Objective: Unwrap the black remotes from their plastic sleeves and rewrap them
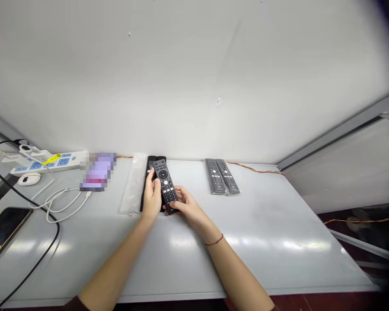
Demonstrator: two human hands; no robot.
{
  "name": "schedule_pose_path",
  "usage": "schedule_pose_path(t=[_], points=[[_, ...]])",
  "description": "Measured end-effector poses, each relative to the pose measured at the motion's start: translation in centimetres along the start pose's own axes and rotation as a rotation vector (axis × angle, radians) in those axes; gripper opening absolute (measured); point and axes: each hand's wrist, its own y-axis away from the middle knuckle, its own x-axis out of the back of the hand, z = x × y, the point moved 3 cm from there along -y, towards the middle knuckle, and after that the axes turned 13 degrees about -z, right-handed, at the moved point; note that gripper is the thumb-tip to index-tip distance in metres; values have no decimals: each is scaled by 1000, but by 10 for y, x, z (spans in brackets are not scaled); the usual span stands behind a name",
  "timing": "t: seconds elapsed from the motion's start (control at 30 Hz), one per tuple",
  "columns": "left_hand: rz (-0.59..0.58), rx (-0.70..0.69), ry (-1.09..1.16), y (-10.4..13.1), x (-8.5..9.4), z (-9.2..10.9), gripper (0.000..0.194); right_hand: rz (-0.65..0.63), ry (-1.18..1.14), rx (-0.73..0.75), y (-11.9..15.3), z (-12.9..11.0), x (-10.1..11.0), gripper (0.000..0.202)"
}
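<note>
A black remote control with its buttons facing up is held between both hands, tilted slightly. My left hand grips its left side, fingers closed along the edge near the top. My right hand holds the lower end, its thumb on the bottom keys. Beneath and behind it, dark remotes lie on the table, partly hidden by the hands. Just left of them is a flat, translucent plastic sleeve. Two wrapped remotes lie side by side to the right.
On the left of the grey table are a power strip, a pixelated phone, a white case, a dark phone, and white and black cables. A white wall stands behind. Thin coloured wires run along the back.
</note>
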Motion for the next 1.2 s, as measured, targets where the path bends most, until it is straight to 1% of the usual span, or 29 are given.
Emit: schedule_pose_path(t=[0.1,0.2,0.27,0.37,0.4,0.43,0.47,0.5,0.57,0.6,0.67,0.7,0.73,0.77,0.83,0.9,1.03,1.13,1.2], points=[[-28,-3,-71,1,-1,2,46,-15,6,2,-1,3,-4,42],[-72,-23,-207,1,-2,3,43,-28,-3,13,-1,4,-11,46],[-123,-29,-300,1,-4,4,41,-32,-1,21,0,1,-15,47],[-240,-6,-434,1,-7,8,41,-15,43,34,2,-4,-15,42],[-265,-11,-494,0,-7,12,41,3,67,42,3,-5,-13,38],[-265,-32,-575,-1,-5,18,40,28,86,56,3,-6,-10,34],[-244,-62,-675,-2,-1,25,38,58,97,72,3,-7,-7,31],[-186,-102,-793,-4,6,35,36,92,100,85,3,-7,-4,27],[-28,-148,-1077,-9,27,55,32,164,82,102,4,-5,2,25],[58,-126,-1200,-12,40,64,31,195,69,104,4,-3,4,24],[164,25,-1364,-18,68,75,35,223,57,91,5,0,6,25],[172,137,-1397,-21,81,78,38,220,56,85,5,2,6,26],[137,256,-1399,-23,93,78,43,212,56,81,5,2,5,26],[110,337,-1400,-24,101,78,47,204,56,78,5,2,4,26],[51,417,-1400,-25,109,75,48,202,59,75,6,1,2,26],[30,422,-1411,-25,109,73,41,211,64,69,7,0,2,27],[35,402,-1390,-22,100,73,25,191,90,67,9,-2,0,28],[63,332,-1346,-22,96,78,20,169,122,52,11,-1,-1,27],[93,270,-1278,-22,96,81,20,152,141,35,13,-1,-2,27]])
